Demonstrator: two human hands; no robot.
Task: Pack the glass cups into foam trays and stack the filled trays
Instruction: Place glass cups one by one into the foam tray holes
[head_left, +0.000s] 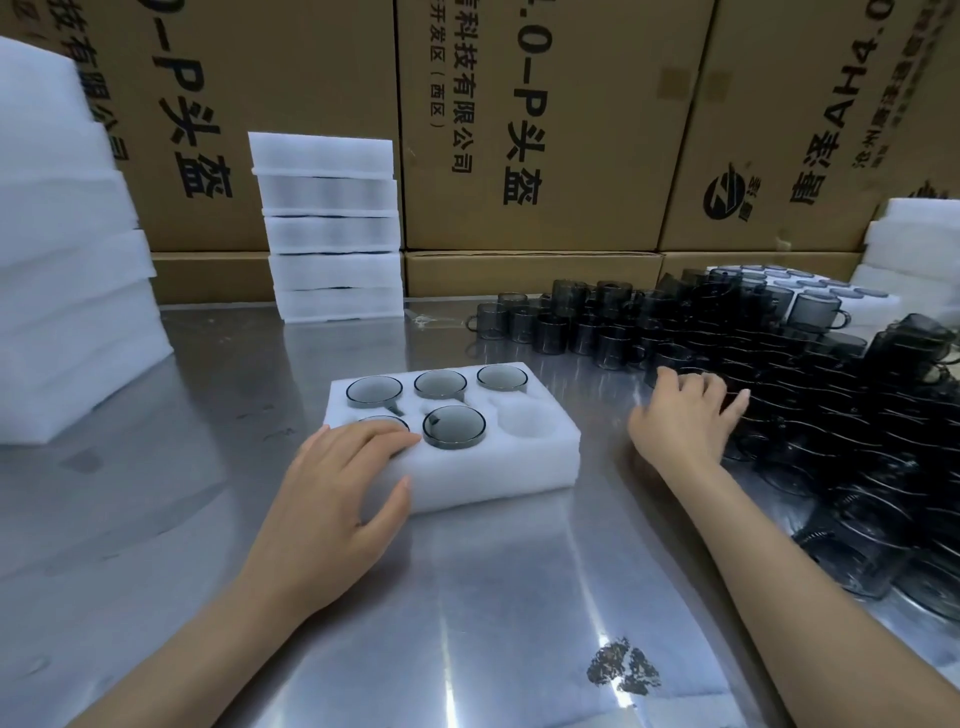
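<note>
My left hand (340, 486) lies open, steadying the tray (540, 457); my right hand (685, 415), open, reaches the cups (810, 395) at the worktop's right edge, nearer the empty pocket (527, 422).

Foam tray (540, 462): five cups seated, one pocket empty.
Left hand (337, 483): flat on tray's near-left corner.
Right hand (680, 421): fingers spread, touching loose smoked-glass cups (810, 395).

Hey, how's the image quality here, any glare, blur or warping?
Head view: overhead light glares in streaks off the steel table; wide-angle lens bows the cardboard boxes at the edges; the right hand is slightly motion-blurred; the foam tray is sharp.
</note>
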